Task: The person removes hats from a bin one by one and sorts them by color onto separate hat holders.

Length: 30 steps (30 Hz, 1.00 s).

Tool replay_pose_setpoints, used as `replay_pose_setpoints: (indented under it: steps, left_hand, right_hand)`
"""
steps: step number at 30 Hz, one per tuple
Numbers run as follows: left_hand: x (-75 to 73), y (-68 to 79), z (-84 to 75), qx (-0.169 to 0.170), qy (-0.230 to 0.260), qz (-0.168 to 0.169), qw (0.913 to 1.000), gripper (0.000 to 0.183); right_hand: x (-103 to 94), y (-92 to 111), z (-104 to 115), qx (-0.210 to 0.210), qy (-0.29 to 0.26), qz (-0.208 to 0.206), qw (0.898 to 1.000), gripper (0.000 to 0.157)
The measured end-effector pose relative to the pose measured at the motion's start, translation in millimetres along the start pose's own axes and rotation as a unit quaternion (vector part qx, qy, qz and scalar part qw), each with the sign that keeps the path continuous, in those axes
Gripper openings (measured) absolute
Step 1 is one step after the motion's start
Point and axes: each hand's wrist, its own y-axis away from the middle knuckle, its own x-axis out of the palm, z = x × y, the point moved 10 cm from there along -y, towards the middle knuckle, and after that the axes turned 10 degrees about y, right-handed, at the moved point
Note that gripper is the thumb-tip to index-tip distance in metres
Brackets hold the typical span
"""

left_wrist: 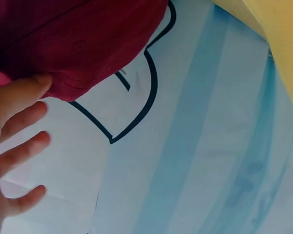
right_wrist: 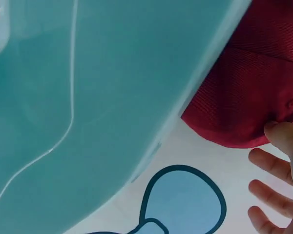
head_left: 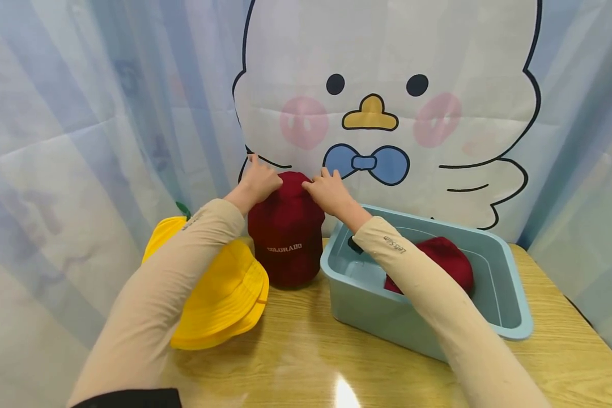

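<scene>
A dark red baseball cap [head_left: 285, 232] with COLORADO lettering stands on the wooden table, its crown up. My left hand [head_left: 260, 182] pinches the upper left part of the crown. In the left wrist view the thumb of that hand [left_wrist: 10, 112] presses on the red cloth while several other fingers stand spread. At the crown's upper right, my right hand [head_left: 331, 194] pinches the cap too. The right wrist view shows the right thumb [right_wrist: 281, 134] on the fabric, with the fingertips behind the crown hidden.
Yellow bucket hats [head_left: 224, 294], stacked and topped by a green leaf, lie under my left forearm. To the right, a light blue bin [head_left: 367, 314] holds another dark red cap [head_left: 446, 263] and a small black item [head_left: 354, 245]. A printed curtain [head_left: 372, 51] hangs behind.
</scene>
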Motion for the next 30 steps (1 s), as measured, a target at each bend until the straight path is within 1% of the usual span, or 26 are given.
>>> replay_pose_setpoints:
  steps: [3,6,8,11,13,15,18,21,22,24,27,30]
  left_hand:
    - [-1.4,-0.8,-5.5,0.019,-0.012,-0.010,0.9997,0.027]
    - [-2.3,-0.9,-9.8,0.035,-0.024,-0.014,0.9990,0.027]
    - [-4.9,-0.4,-10.5,0.038,-0.032,-0.022,0.9985,0.026]
    - [-13.1,0.2,-9.6,0.033,-0.050,-0.051,0.9969,0.025]
    - [-17.8,0.7,-9.8,0.033,-0.053,-0.066,0.9959,0.024]
    - [-18.4,0.8,-10.2,0.033,-0.048,-0.067,0.9961,0.023]
    - [-12.5,-1.0,-12.3,0.031,-0.020,-0.045,0.9983,0.023]
    - [-8.0,-2.4,-11.2,0.020,0.019,-0.020,0.9994,0.024]
    - [-7.8,-2.4,-10.5,0.016,0.031,-0.014,0.9993,0.024]
    - [-10.3,-1.4,-10.5,0.012,0.050,-0.010,0.9986,0.023]
    - [-21.0,1.8,-17.6,0.019,0.077,-0.018,0.9967,0.021]
    - [-38.5,3.6,-35.7,0.043,0.095,-0.044,0.9936,0.020]
  right_hand:
    - [-2.5,-1,4,-0.006,0.007,-0.020,1.000,0.020]
    - [-1.5,-3,7,-0.004,-0.001,-0.014,1.000,0.020]
    - [0.6,-4,6,0.008,-0.012,0.002,1.000,0.020]
    - [6.1,-4,3,0.034,-0.035,0.041,0.998,0.019]
    - [9.5,-3,1,0.048,-0.041,0.064,0.996,0.018]
    - [11.5,0,0,0.050,-0.041,0.079,0.995,0.018]
    - [16.4,8,-3,0.026,-0.039,0.102,0.994,0.017]
    - [20.3,25,-14,0.000,-0.068,0.124,0.990,0.016]
    - [21.2,32,-20,-0.010,-0.076,0.128,0.989,0.017]
    - [18.9,48,-34,-0.017,-0.096,0.131,0.987,0.021]
    - [9.8,79,-56,-0.025,-0.100,0.114,0.988,0.020]
    - [-0.4,117,-75,-0.026,-0.099,0.095,0.990,0.016]
